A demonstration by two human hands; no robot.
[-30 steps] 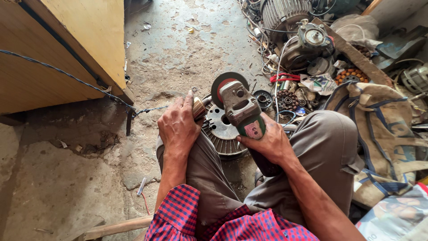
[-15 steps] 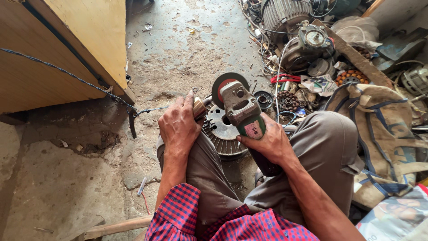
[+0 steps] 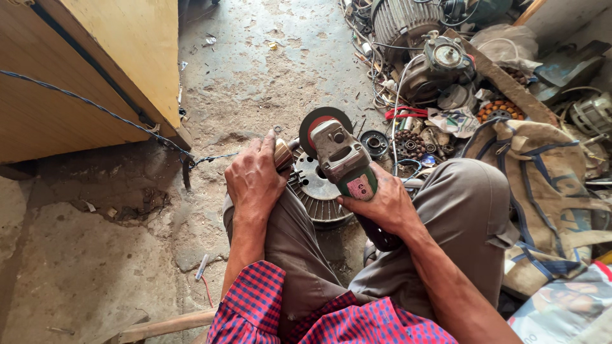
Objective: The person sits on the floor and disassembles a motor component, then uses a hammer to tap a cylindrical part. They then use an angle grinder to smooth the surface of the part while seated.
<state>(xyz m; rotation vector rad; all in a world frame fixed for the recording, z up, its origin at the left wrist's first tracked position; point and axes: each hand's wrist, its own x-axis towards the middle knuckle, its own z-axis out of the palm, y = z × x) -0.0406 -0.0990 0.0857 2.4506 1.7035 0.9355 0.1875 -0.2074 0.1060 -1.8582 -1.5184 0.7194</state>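
I sit on a workshop floor with a round metal motor part (image 3: 317, 191) between my knees. My right hand (image 3: 382, 207) grips the green body of an angle grinder (image 3: 341, 156), whose dark disc (image 3: 319, 118) points away from me, above the part. My left hand (image 3: 255, 178) rests on my left knee, closed around a small brass-coloured piece (image 3: 282, 154) beside the part's left rim. I cannot tell whether the disc touches the metal.
A yellow wooden cabinet (image 3: 95, 76) stands at the left, with a twisted wire (image 3: 95, 108) stretched toward me. Motors (image 3: 408, 25), windings, bearings (image 3: 373, 141) and scrap are heaped at the upper right. A canvas bag (image 3: 542, 185) lies by my right leg. The concrete floor (image 3: 268, 70) is dusty.
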